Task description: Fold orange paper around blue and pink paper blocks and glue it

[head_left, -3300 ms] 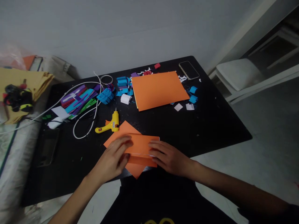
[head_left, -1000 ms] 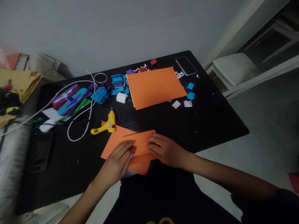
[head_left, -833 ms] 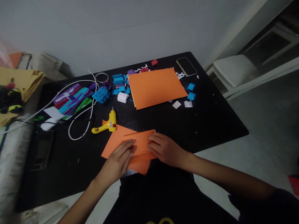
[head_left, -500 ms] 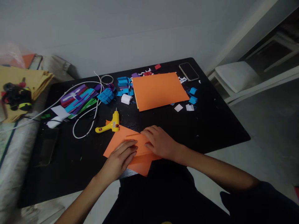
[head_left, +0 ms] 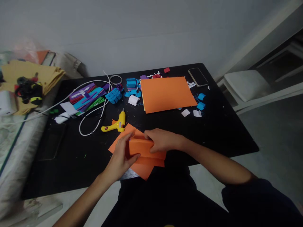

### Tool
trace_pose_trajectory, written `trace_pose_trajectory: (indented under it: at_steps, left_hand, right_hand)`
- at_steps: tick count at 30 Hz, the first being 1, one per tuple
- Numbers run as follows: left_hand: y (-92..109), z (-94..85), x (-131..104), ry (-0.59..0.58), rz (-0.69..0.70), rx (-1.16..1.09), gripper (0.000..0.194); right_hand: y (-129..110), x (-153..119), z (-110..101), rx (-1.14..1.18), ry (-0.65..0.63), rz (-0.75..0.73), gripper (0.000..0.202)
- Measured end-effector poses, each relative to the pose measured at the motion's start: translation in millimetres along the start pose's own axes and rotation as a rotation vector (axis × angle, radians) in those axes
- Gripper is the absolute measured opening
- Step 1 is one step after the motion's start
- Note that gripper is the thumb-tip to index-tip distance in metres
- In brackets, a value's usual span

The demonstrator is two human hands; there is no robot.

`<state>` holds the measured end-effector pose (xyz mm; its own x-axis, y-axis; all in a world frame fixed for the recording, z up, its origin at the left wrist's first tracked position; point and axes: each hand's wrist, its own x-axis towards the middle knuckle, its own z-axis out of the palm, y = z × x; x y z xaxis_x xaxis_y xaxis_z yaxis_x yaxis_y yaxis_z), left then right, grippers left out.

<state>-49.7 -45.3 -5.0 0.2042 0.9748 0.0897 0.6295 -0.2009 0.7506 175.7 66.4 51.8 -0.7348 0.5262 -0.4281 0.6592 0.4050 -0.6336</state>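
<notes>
A folded piece of orange paper stands partly raised near the front edge of the black table. My left hand grips its left end, thumb in front and fingers behind. At the right end, my right hand holds the same paper between thumb and fingers. Beneath it lies another orange sheet, turned at an angle. Just beyond my left hand, a yellow hot glue gun lies on its side, its nozzle pointing away from me.
A stack of orange sheets lies at the back, with paper scraps around it. Coloured paper strips and a looping white cable occupy the left. A phone rests at the back right. Brown envelopes are piled beyond the left edge.
My hands lay flatter on the orange paper before; now they grip its two ends and its folded part is lifted. The whole view has shifted slightly.
</notes>
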Motion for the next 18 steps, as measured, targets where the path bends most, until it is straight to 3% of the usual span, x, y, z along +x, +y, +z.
trace_pose_trajectory:
  at_steps: [4, 8, 11, 14, 16, 18]
  left_hand:
    - [4.1, -7.0, 10.6, 0.018, -0.09, -0.17, 0.071]
    - [10.1, -19.3, 34.4, 0.162, -0.204, -0.518, 0.055]
    - [17.0, -18.2, 55.9, 0.206, -0.325, -0.707, 0.051]
    - [28.8, -7.6, 76.4, 0.062, -0.377, -0.829, 0.055]
    - [36.8, 0.0, 87.9, -0.018, -0.341, -0.768, 0.049]
    - [41.2, 6.0, 96.0, -0.007, -0.271, -0.602, 0.042]
  right_hand:
    - [13.7, -0.4, -1.8, 0.255, -0.047, -0.028, 0.031]
    - [34.3, -1.3, -2.6, 0.799, 0.029, -0.047, 0.042]
    - [42.8, 1.1, -2.8, 1.132, 0.242, -0.058, 0.056]
    - [43.6, 7.1, -0.8, 1.254, 0.466, -0.048, 0.057]
    - [42.3, 11.0, 2.3, 1.266, 0.577, -0.035, 0.058]
    - [41.4, 13.5, 7.6, 1.262, 0.656, -0.017, 0.061]
